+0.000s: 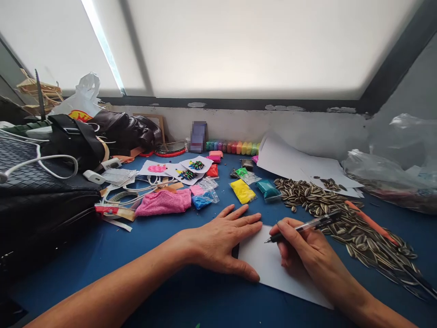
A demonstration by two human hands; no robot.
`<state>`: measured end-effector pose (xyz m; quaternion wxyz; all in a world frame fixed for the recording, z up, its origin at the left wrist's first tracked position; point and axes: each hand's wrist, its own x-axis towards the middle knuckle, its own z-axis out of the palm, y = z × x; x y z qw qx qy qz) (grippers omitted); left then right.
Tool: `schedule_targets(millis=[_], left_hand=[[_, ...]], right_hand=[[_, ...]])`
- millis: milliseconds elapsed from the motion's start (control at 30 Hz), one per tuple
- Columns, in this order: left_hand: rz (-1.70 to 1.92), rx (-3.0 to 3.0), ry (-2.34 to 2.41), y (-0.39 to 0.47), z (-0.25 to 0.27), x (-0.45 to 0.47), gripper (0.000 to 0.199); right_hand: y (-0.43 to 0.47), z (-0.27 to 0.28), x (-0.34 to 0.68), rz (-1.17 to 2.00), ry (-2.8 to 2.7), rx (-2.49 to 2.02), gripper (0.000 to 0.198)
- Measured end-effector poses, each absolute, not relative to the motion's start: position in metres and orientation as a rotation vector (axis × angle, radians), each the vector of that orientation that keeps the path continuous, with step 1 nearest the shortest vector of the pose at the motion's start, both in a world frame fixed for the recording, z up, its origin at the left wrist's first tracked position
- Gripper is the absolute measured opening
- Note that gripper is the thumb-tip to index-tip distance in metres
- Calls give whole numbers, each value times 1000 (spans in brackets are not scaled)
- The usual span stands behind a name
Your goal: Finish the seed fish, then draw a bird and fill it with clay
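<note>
My left hand [225, 241] lies flat with its fingers spread, its thumb and fingertips on the left part of a white sheet of paper [273, 269]. In my right hand [303, 250] is a black pen with a clear barrel [307, 225], gripped between thumb and fingers. The pen's tip points left, at or just above the upper part of the sheet; I cannot tell whether it touches. No marks show on the visible paper. Beyond my hands lie a yellow clay packet [243, 191] and a teal clay packet [268, 189].
Sunflower seeds [314, 198] are heaped at the right, with an orange tool [370, 222] across them. White sheets [290, 159] stand behind. At left are a pink cloth [164, 202], decorated paper pieces [157, 168], cables and a black bag [44, 200]. Colored clay packs [235, 147] line the wall.
</note>
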<state>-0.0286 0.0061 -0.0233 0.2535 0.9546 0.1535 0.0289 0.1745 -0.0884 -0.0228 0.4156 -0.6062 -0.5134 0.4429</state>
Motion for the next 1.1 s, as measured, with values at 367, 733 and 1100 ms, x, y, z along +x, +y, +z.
schedule_targets(millis=[367, 733, 1100], left_hand=[[193, 2653, 400, -7, -23, -25, 73], [199, 2724, 455, -17, -27, -21, 66], [90, 2678, 511, -17, -28, -20, 69]], right_hand=[[-88, -25, 173, 1040, -1304, -1520, 49], [-90, -26, 172, 1014, -1349, -1497, 47], [-89, -21, 176, 1041, -1317, -1447, 46]])
